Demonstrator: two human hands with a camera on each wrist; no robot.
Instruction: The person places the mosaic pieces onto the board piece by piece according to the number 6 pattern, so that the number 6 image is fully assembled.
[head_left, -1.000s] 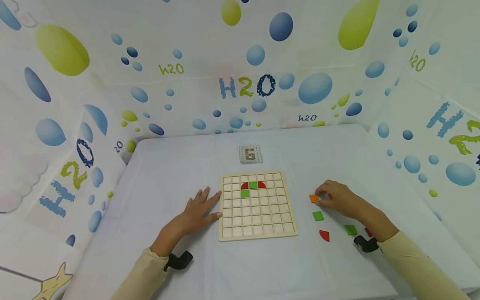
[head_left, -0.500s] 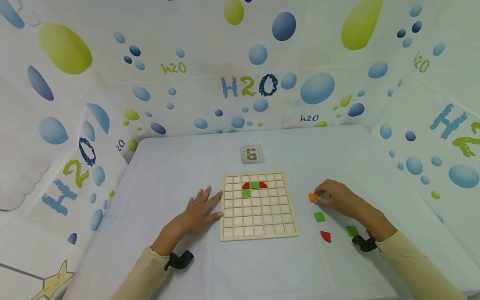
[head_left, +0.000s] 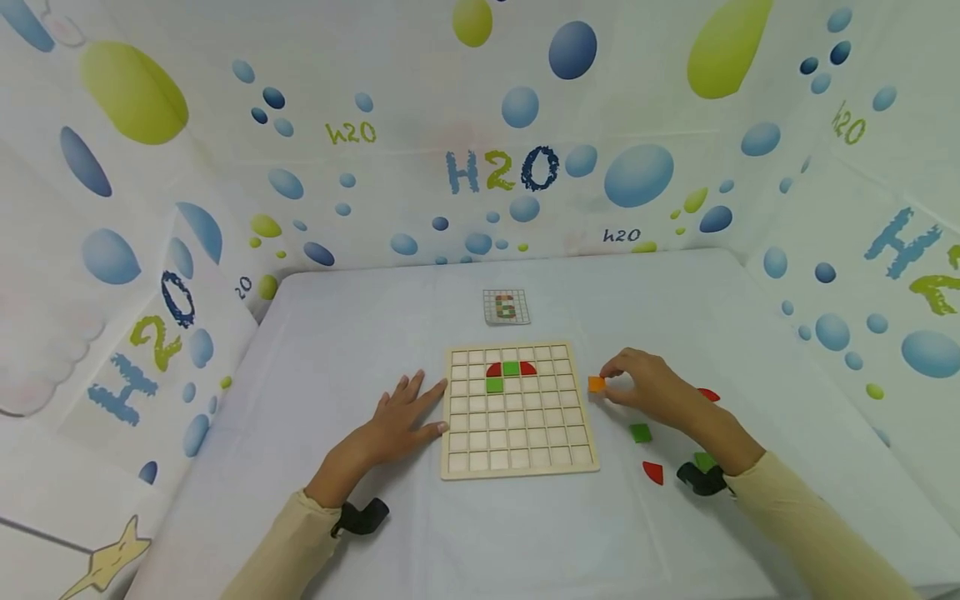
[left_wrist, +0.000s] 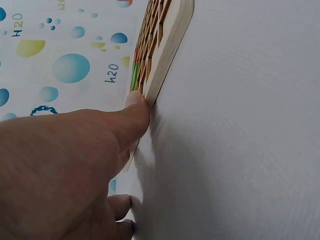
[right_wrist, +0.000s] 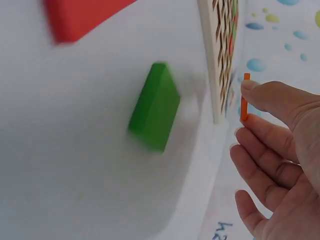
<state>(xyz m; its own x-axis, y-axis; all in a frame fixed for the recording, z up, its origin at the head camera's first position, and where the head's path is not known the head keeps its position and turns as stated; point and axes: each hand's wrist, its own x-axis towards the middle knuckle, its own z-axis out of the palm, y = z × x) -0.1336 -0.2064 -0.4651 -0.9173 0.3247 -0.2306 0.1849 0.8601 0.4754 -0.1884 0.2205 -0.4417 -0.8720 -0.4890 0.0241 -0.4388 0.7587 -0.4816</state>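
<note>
A wooden grid board lies on the white cloth, with a green square tile between two red quarter-round tiles in an upper row and another green square below the left red one. My left hand rests flat with spread fingers, thumb and forefinger touching the board's left edge; the left wrist view shows the thumb at that edge. Between thumb and forefinger, my right hand pinches an orange square tile just right of the board. In the right wrist view the orange tile appears edge-on.
Right of the board lie a green square, a red quarter-round, another green square partly behind the wrist camera, and a red piece behind the right forearm. A small card with a gridded 6 lies beyond the board.
My right hand has moved left with the orange tile, from the loose pieces to near the board's right edge. A red piece behind the forearm has come into sight. The left hand stays put.
</note>
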